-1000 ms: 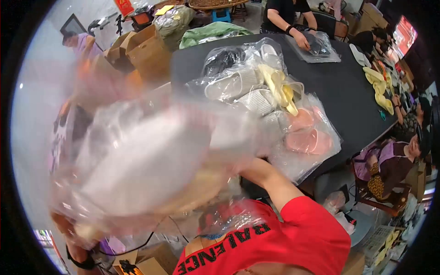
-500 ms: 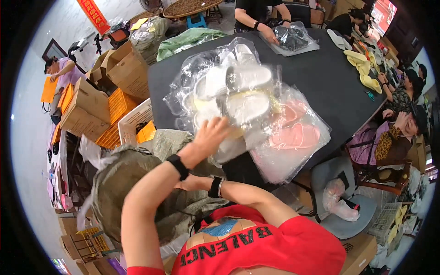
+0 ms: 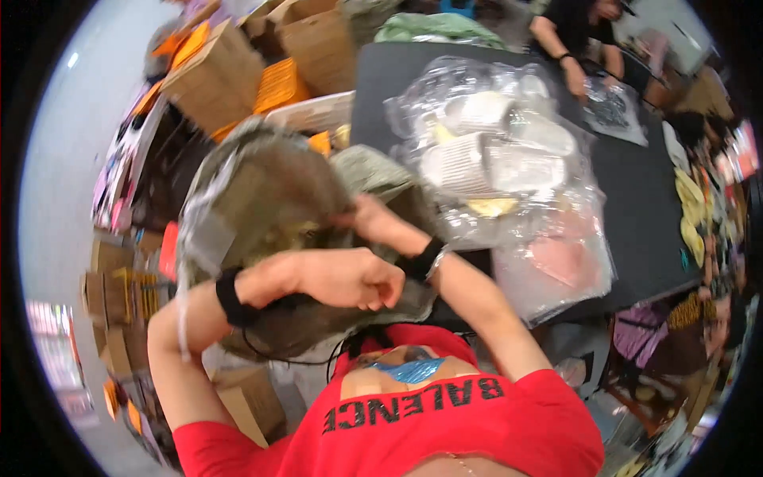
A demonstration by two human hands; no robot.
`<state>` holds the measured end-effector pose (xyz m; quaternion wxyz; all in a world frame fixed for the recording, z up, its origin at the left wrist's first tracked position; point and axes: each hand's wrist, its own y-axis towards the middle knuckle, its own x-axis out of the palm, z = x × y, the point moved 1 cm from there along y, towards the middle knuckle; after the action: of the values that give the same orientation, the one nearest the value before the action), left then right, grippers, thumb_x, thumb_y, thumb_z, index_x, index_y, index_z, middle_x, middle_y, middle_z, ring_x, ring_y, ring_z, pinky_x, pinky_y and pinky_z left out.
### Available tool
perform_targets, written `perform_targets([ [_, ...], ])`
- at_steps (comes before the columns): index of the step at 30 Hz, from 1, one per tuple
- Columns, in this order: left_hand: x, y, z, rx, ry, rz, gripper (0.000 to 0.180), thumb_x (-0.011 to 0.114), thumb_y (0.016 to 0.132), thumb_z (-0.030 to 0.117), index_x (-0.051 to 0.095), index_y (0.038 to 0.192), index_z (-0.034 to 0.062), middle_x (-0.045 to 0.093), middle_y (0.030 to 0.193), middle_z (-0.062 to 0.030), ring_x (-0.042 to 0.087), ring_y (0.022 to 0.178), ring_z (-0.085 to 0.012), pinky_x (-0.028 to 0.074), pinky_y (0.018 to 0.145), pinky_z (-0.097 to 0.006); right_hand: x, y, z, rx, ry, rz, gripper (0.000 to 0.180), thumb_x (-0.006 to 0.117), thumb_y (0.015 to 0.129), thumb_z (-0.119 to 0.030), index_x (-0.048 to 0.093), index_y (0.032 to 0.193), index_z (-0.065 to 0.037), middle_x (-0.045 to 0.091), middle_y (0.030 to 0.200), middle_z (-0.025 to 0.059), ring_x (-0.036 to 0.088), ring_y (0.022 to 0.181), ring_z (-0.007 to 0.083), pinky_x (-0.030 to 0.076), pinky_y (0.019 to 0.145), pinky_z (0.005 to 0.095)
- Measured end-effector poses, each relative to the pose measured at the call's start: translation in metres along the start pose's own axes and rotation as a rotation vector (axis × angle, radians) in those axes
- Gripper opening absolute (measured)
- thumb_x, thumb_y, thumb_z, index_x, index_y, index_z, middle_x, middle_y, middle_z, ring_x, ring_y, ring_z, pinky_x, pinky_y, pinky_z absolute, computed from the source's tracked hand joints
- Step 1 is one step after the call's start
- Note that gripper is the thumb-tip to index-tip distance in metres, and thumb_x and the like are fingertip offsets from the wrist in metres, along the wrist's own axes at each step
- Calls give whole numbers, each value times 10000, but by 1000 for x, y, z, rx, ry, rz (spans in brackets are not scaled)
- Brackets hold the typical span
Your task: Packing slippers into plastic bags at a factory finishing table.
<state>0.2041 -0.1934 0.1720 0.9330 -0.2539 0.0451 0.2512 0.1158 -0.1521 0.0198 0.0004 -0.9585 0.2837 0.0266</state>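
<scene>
A big olive-green woven sack stands open beside the black table, just in front of my chest. My left hand, with a black band on its wrist, is clenched on the sack's near rim. My right hand, with a black watch strap, pinches a fold of the sack's cloth a little farther in. What is inside the sack is hidden by its folds. A heap of clear plastic bags with white, yellow and pink slippers lies on the table to the right of my hands.
Cardboard boxes and orange crates crowd the floor at the left and back. Another person's hands work on a clear bag at the table's far end. Yellow items lie along the table's right edge.
The clear bag that filled the view a second ago is gone from my hands. Both hands have since closed on the sack's rim.
</scene>
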Motion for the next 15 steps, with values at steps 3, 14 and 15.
perform_targets([
  [3,-15,-44,-100,-390,613,143,251,520,731,156,568,943,33,609,834,-138,581,742,-301,461,693,-375,-4,10,-54,-10,-166,17,255,551,801,-71,571,1031,36,627,944,101,549,873,150,429,801,302],
  [14,-24,-163,-274,-612,1015,904,446,499,831,242,404,1265,204,533,1157,-111,538,997,-291,437,846,-383,41,57,-110,22,179,8,249,532,814,-72,562,1030,46,597,988,58,509,912,132,383,828,277],
  [15,-14,-151,-279,-634,1077,883,457,501,830,245,392,1273,211,530,1163,-109,537,997,-294,436,846,-387,42,54,-113,42,220,6,246,531,815,-72,563,1030,44,596,987,56,505,915,126,384,826,277],
])
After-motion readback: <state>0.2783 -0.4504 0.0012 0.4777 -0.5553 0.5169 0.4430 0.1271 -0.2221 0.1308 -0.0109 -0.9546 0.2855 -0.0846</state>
